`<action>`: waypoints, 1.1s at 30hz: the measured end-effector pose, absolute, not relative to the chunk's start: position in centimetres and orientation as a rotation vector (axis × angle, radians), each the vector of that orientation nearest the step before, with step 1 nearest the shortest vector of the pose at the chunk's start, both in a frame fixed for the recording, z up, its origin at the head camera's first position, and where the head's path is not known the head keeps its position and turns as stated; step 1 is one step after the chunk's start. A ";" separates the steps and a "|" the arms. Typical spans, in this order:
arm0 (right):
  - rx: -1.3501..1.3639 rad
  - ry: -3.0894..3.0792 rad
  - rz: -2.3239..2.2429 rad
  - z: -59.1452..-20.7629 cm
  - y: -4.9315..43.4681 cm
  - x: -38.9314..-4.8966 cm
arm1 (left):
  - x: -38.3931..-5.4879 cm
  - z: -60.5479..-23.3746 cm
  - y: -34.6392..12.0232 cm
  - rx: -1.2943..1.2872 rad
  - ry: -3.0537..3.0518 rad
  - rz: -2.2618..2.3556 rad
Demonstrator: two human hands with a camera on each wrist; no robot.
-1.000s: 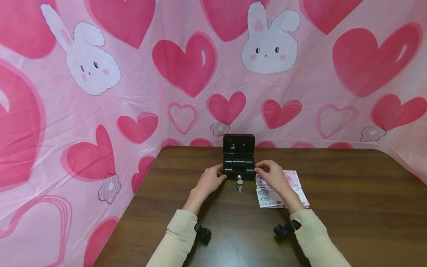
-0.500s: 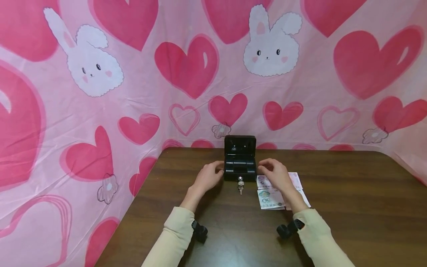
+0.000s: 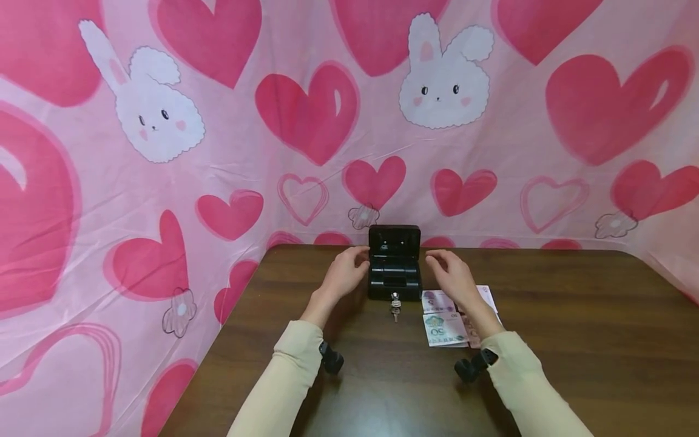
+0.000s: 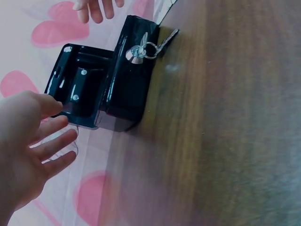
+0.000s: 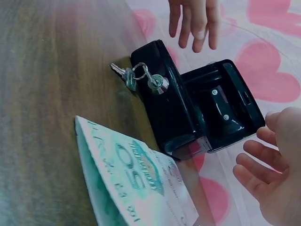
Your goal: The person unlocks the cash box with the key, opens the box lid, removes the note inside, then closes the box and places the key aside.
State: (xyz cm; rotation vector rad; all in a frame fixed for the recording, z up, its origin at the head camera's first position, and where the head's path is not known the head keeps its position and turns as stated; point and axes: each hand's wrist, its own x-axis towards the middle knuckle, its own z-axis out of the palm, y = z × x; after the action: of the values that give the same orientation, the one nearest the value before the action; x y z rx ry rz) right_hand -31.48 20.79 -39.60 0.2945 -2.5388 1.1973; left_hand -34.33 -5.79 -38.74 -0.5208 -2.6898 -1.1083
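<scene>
A black cash box (image 3: 394,292) stands on the table with its lid (image 3: 394,241) raised. Keys (image 5: 128,76) on a ring hang from the lock at its front. My left hand (image 3: 345,274) is at the box's left side, fingers loosely extended; in the left wrist view its thumb overlaps the lid's edge, and contact is unclear. On the other side is my right hand (image 3: 454,279), its fingers relaxed and its thumb close to the lid's edge. Folded banknotes (image 3: 443,329), one marked 50, lie right of the box, partly covered by my right forearm.
The brown wooden table (image 3: 579,340) extends on both sides. Behind it hangs a pink cloth (image 3: 382,139) with hearts and rabbits, close to the box's lid. A small black camera is strapped to each wrist.
Both hands have moved from the lower sides of the box up and back toward the raised lid. The box and banknotes stay in place; the head view has shifted slightly.
</scene>
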 end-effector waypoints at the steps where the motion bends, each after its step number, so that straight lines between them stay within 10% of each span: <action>1: 0.300 -2.538 1.198 -39.5 20.8 -31.6 | -34.4 -38.6 -5.8 -0.516 -2.689 -1.112; 33: 0.322 -2.576 1.188 -37.2 18.9 -34.6 | -37.1 -36.4 -4.5 -0.515 -2.724 -1.107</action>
State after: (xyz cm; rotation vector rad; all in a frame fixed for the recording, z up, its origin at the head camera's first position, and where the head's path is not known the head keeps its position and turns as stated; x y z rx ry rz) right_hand -34.63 18.88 -37.25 0.3217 -2.5759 1.1879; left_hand -37.09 -4.50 -36.38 -0.5147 -2.7240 -1.1070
